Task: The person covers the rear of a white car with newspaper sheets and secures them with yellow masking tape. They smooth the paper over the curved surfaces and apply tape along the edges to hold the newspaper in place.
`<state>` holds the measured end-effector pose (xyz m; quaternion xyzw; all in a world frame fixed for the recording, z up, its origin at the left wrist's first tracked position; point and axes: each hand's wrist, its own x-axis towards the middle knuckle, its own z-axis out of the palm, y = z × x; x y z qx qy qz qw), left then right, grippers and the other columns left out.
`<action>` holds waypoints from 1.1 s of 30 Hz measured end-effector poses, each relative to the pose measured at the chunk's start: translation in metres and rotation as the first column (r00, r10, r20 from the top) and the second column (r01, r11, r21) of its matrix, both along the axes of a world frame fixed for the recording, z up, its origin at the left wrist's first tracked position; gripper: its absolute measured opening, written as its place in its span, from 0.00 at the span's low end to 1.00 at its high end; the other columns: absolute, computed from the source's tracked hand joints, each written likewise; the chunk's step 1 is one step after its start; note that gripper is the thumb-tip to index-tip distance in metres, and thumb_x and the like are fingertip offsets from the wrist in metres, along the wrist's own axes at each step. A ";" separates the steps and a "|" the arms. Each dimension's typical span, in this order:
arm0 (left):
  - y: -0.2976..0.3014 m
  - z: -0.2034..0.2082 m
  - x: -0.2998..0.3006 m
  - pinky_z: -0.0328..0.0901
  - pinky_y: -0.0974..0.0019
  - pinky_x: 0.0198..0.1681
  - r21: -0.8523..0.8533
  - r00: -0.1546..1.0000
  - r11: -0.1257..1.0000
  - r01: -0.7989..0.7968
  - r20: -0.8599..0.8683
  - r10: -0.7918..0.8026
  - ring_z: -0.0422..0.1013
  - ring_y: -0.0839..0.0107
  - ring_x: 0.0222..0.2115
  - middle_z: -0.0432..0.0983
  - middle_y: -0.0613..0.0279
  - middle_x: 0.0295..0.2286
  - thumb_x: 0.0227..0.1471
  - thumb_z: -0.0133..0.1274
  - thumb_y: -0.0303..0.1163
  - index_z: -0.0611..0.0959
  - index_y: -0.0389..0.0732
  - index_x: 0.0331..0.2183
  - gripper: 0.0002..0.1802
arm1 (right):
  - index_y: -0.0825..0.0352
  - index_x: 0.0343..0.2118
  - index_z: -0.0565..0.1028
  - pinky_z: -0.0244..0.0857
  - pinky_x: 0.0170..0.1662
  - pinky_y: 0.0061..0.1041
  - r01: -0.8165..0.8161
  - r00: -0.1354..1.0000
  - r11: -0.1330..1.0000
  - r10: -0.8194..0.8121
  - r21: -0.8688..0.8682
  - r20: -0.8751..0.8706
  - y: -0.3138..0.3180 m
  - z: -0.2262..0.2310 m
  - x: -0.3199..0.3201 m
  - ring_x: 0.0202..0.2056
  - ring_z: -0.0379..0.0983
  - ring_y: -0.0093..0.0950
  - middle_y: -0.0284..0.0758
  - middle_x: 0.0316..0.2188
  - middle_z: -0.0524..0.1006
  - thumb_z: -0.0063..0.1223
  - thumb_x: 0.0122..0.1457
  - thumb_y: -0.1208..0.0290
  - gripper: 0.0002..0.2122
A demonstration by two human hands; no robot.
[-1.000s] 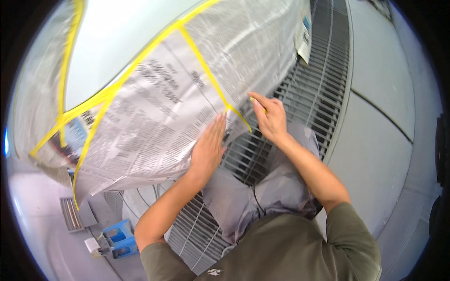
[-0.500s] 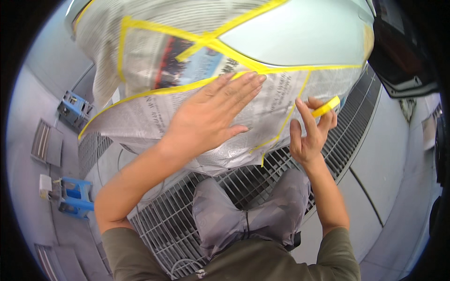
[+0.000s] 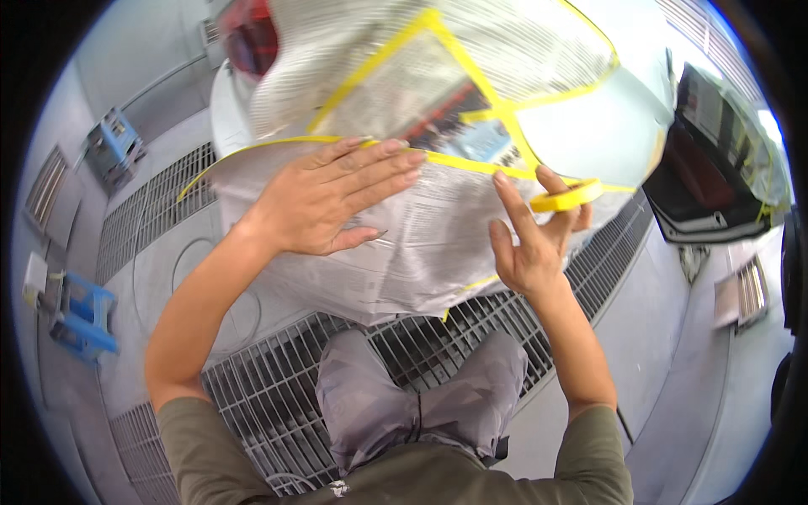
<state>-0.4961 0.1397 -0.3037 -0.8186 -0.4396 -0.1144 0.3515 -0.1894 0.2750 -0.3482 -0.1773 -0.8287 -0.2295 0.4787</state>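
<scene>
My left hand lies flat, fingers stretched, on a strip of yellow masking tape along the upper edge of a newspaper sheet. The paper hangs over the lower part of a pale car body. In my right hand is a roll of yellow masking tape, held at the middle and outer fingers. The index finger and thumb of that hand stick out, close to the paper. More taped newspaper covers the panel above.
A red tail light shows at the upper left. On the right stands a dark car part partly wrapped in sheeting. Blue stools are at the left wall. Metal floor grating runs beneath my legs, and a thin hose lies on the floor.
My view has swung, so the car appears turned and shifted to the right. My left hand has slid left along the tape edge. The tape roll stays in my right hand.
</scene>
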 end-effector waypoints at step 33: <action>0.016 -0.045 -0.173 0.40 0.48 0.77 0.024 0.933 0.999 0.047 0.356 -0.052 0.46 0.53 0.74 0.51 0.49 0.72 0.57 0.56 0.52 0.58 0.34 0.71 0.51 | 0.72 0.64 0.70 0.23 0.74 0.53 -0.108 0.994 0.958 0.112 0.265 -0.001 0.038 -0.029 -0.046 0.69 0.49 0.52 0.58 0.66 0.57 0.45 0.62 0.57 0.31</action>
